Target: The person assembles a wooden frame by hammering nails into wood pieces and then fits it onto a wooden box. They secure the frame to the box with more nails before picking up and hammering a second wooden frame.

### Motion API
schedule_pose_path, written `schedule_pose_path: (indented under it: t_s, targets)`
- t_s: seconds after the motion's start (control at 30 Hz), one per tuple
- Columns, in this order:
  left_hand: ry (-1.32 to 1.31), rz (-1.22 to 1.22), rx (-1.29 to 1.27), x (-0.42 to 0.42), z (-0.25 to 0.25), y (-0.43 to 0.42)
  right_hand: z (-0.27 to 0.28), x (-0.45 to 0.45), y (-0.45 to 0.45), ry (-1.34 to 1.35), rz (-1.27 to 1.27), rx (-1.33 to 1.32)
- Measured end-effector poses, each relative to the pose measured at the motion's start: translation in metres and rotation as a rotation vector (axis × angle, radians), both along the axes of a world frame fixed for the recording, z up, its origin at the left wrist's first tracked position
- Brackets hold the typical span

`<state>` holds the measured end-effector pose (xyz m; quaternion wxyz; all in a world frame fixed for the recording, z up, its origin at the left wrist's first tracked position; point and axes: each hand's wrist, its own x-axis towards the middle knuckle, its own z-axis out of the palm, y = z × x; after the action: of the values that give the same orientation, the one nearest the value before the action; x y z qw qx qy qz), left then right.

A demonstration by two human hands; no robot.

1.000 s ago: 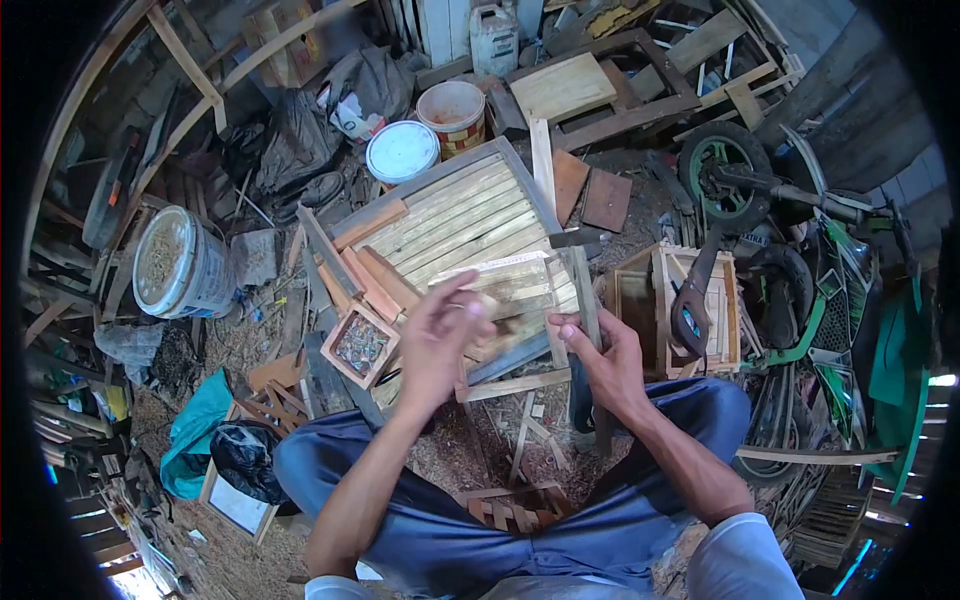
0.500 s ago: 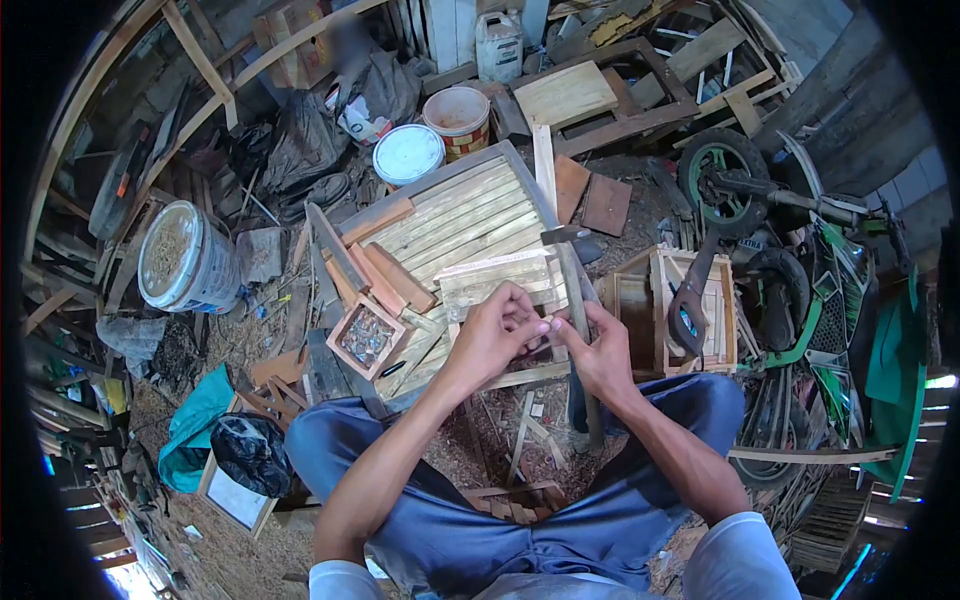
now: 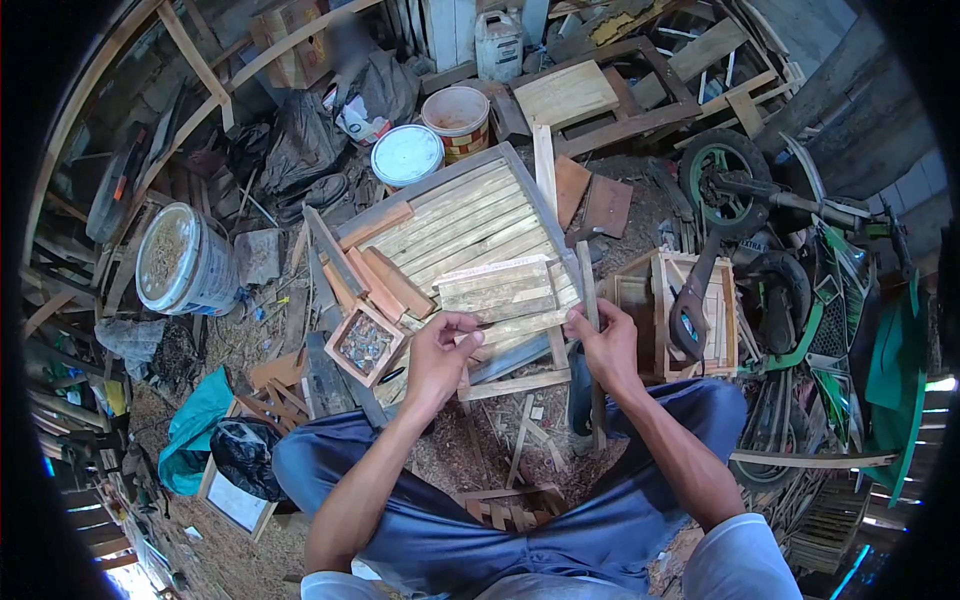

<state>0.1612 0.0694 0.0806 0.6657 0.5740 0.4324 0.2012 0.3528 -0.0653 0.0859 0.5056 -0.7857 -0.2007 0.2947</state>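
A thin wooden slat lies across the front of a small slatted wooden frame. At the slat's left end, my left hand pinches it between thumb and fingers. My right hand grips its right end with thumb and fingertips. A long wooden stick runs under or through my right hand; I cannot tell whether the fingers hold it too. Behind the slat is a board on the frame, its far edge pale. Left of my left hand stands a small wooden box with small metal bits inside.
A slatted wooden panel serves as the work surface, with reddish wood strips on its left. Around it stand a bucket, a lidded pail, a wooden crate and a green motorbike. Scraps litter the floor.
My hands, close together over the frame before, have moved apart to the slat's two ends. The left moved left. The dark hammer head on top of the stick no longer shows there.
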Motion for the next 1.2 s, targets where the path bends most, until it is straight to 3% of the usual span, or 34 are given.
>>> schedule_pose_path:
  t_s: [0.1, 0.17, 0.4, 0.5, 0.6, 0.7, 0.9, 1.2]
  targets:
    - [-0.008, 0.106, 0.221, 0.004, -0.006, -0.008, -0.013, 0.001, -0.003, -0.102, 0.055, -0.066]
    - [0.022, 0.138, 0.201, 0.002, -0.009, -0.011, -0.019, 0.001, -0.004, -0.163, 0.069, -0.090]
    - [0.105, 0.156, 0.545, -0.003, -0.010, -0.021, -0.013, 0.000, -0.002, -0.103, 0.038, -0.108]
    - [0.163, 0.200, 0.455, -0.008, -0.008, -0.017, -0.001, -0.003, -0.002, -0.035, 0.033, -0.096]
    - [0.045, 0.334, 0.029, -0.011, -0.010, -0.016, 0.002, -0.004, -0.001, 0.070, 0.004, 0.005]
    - [0.034, 0.344, -0.066, -0.014, -0.016, -0.021, 0.006, -0.002, 0.000, 0.147, -0.003, 0.062]
    - [-0.008, 0.377, -0.027, -0.017, -0.024, -0.027, -0.006, -0.002, -0.006, 0.030, 0.094, 0.005]
    - [-0.023, 0.400, -0.026, -0.022, -0.038, -0.023, -0.015, -0.005, -0.009, 0.067, 0.025, 0.072]
